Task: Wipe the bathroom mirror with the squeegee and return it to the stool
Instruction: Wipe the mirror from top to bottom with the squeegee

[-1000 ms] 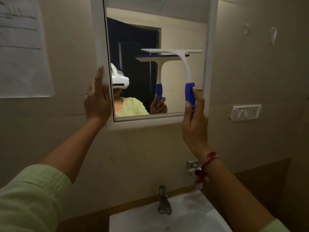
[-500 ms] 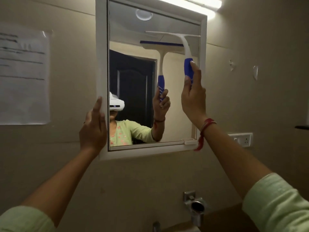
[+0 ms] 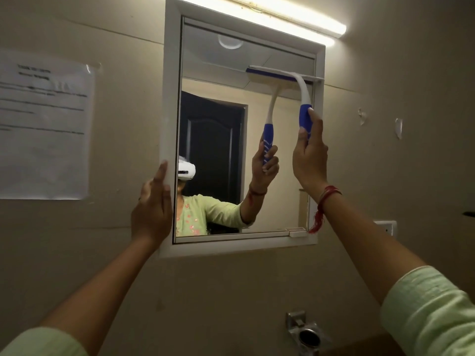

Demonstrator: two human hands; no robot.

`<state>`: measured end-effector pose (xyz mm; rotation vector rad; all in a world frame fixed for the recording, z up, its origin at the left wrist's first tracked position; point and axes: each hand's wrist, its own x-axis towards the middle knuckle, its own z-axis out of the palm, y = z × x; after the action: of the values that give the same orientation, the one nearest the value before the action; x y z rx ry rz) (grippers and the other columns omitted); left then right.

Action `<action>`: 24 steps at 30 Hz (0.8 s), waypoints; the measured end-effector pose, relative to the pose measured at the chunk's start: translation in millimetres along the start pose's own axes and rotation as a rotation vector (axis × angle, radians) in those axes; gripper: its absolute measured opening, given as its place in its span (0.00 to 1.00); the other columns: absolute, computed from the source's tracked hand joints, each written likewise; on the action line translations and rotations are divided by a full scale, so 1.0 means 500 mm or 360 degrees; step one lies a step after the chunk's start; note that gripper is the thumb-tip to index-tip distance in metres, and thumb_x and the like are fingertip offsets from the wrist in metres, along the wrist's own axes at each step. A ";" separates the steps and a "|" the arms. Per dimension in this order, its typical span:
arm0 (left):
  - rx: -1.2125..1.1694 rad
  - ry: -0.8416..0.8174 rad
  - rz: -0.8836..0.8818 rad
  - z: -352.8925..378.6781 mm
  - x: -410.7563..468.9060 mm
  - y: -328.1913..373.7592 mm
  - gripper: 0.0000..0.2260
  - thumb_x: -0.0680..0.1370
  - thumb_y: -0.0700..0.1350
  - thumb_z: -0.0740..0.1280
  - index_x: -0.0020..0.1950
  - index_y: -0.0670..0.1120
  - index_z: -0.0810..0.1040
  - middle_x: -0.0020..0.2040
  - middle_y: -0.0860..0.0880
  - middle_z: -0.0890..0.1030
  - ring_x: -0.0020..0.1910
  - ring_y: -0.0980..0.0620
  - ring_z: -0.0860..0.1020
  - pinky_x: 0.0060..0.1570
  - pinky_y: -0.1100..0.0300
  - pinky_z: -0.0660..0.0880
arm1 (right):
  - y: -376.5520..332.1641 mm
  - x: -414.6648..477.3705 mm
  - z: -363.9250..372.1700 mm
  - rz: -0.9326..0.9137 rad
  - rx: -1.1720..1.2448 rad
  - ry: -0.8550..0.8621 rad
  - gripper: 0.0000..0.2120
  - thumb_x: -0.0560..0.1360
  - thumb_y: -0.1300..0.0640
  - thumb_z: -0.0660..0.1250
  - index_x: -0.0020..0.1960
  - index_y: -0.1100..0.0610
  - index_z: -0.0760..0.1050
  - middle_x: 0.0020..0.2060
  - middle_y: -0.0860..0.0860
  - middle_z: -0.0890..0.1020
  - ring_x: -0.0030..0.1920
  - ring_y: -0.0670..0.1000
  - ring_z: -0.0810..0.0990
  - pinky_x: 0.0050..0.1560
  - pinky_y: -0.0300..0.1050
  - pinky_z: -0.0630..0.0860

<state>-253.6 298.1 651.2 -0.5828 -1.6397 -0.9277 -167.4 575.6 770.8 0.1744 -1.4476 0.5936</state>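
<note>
Bracing the mirror (image 3: 221, 140) at its left frame edge with flat, open fingers, the left hand (image 3: 151, 209) steadies it while the right hand (image 3: 309, 155), fingers gripping the squeegee (image 3: 304, 106), has lifted the blade into the top right corner, ready for a downward stroke.

The print on the paper notice (image 3: 43, 124) at the left is too blurred to read, and its left side is cut by the frame. The right hand (image 3: 309, 152) hides the lower part of the squeegee (image 3: 303, 98) handle. The left hand (image 3: 151, 211) covers part of the mirror (image 3: 218, 155) frame. Both sleeves run off the near edge.
</note>
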 end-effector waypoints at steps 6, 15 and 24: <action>-0.0017 0.0002 -0.0019 0.000 0.000 -0.001 0.20 0.82 0.51 0.49 0.74 0.61 0.54 0.61 0.40 0.72 0.39 0.46 0.75 0.35 0.60 0.66 | -0.005 0.027 0.010 -0.0038 -0.0004 0.0000 0.19 0.81 0.55 0.53 0.71 0.56 0.59 0.51 0.59 0.79 0.32 0.39 0.71 0.36 0.31 0.69; -0.0017 -0.0001 -0.0024 -0.004 0.000 0.003 0.21 0.80 0.53 0.48 0.73 0.60 0.54 0.61 0.39 0.72 0.42 0.40 0.77 0.37 0.54 0.70 | -0.012 0.077 0.017 -0.0124 -0.0027 -0.0044 0.19 0.81 0.57 0.54 0.71 0.57 0.59 0.53 0.57 0.79 0.34 0.39 0.72 0.37 0.30 0.70; -0.0038 0.0018 0.0011 0.002 -0.002 -0.001 0.20 0.81 0.51 0.48 0.74 0.59 0.54 0.60 0.38 0.72 0.36 0.53 0.70 0.32 0.60 0.65 | -0.011 0.072 0.014 -0.0122 -0.0044 -0.0069 0.17 0.81 0.57 0.54 0.69 0.59 0.61 0.47 0.58 0.79 0.33 0.39 0.72 0.37 0.30 0.70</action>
<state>-254.4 298.6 649.8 -0.5979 -1.6176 -0.9450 -170.7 577.6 807.6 0.2211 -1.4833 0.5095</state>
